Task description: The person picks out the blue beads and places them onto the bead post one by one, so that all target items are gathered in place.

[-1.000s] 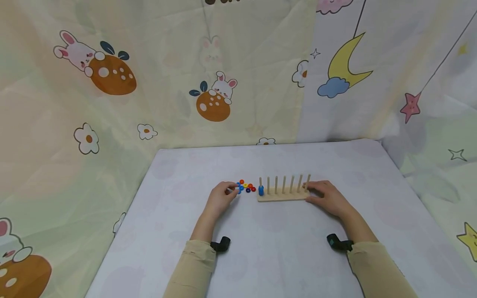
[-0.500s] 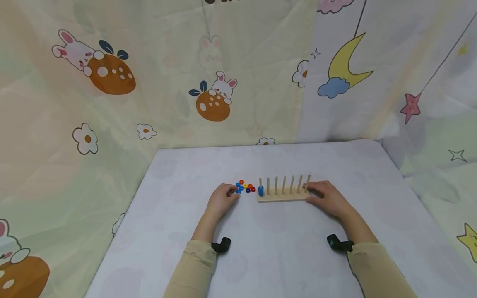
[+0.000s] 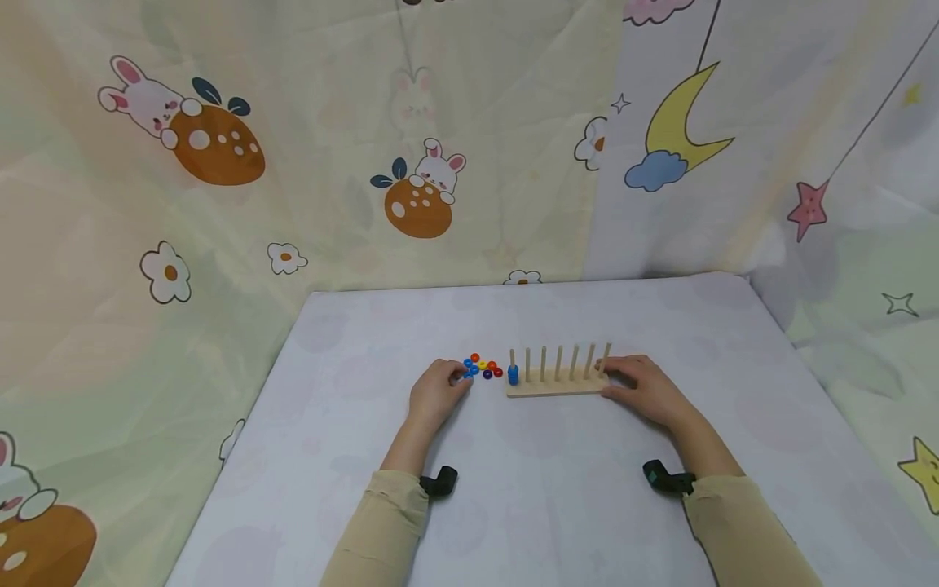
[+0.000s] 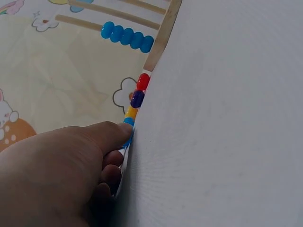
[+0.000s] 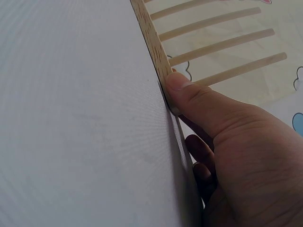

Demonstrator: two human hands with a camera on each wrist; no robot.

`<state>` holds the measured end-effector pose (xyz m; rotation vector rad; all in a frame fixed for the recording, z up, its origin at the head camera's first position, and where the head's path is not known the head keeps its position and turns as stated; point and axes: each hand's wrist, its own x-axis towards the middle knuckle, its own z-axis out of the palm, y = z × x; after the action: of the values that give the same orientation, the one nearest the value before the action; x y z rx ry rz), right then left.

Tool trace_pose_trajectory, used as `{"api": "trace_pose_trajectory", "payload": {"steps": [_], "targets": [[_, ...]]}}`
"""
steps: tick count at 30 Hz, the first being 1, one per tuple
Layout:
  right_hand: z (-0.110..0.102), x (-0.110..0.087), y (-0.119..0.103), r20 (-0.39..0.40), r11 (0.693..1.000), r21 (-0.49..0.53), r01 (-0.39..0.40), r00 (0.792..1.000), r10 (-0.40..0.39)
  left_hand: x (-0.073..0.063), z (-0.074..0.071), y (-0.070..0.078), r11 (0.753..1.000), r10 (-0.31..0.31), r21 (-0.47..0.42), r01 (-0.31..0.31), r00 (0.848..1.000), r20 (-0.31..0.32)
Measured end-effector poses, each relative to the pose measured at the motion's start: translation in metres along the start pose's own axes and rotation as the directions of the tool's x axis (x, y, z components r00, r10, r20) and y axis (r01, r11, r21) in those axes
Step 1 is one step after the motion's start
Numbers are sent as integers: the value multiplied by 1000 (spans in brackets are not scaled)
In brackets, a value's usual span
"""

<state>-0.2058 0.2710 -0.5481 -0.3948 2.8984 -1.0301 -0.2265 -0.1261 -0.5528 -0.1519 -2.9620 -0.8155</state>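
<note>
My left hand (image 3: 434,393) is at the left edge of a small pile of beads on the table. Its thumb and curled fingers pinch a blue bead (image 4: 128,127); the fingertips behind it are partly hidden. Red, yellow, dark blue and blue beads (image 3: 475,370) lie close together there. To the right stands a wooden peg board (image 3: 557,390) with a row of upright pegs. Several blue beads (image 4: 127,36) are stacked on its leftmost peg, and the other pegs are bare. My right hand (image 3: 645,390) grips the board's right end, thumb on the near edge (image 5: 171,90).
A white cloth covers the table (image 3: 543,489), whose far edge meets a hanging patterned curtain (image 3: 499,147). Black wrist cameras (image 3: 440,483) sit on both forearms, below tan sleeves (image 3: 381,530).
The left fingers have drawn together at the pile's left edge, with the hand shifting slightly right. The right hand and peg board keep their place.
</note>
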Motion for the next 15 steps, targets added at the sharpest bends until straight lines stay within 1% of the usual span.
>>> {"api": "trace_pose_trajectory", "payload": {"steps": [3,9,12,15], "targets": [[0,1,0,-4,1000,-2,0,1000,0,-1,1,0,1000,4,4,-3,1000,-6],[-1,1,1,-3,1000,-3,-2,1000,2,-3,-1,-1,999,1,-39,-1,1000,-14],[-1,1,1,-3,1000,-2,-2,1000,2,-3,0,-2,997,-3,-73,1,1000,-22],[-1,1,2,-1,1000,-1,-4,1000,4,-4,1,-4,991,-4,-136,0,999,-36]]}}
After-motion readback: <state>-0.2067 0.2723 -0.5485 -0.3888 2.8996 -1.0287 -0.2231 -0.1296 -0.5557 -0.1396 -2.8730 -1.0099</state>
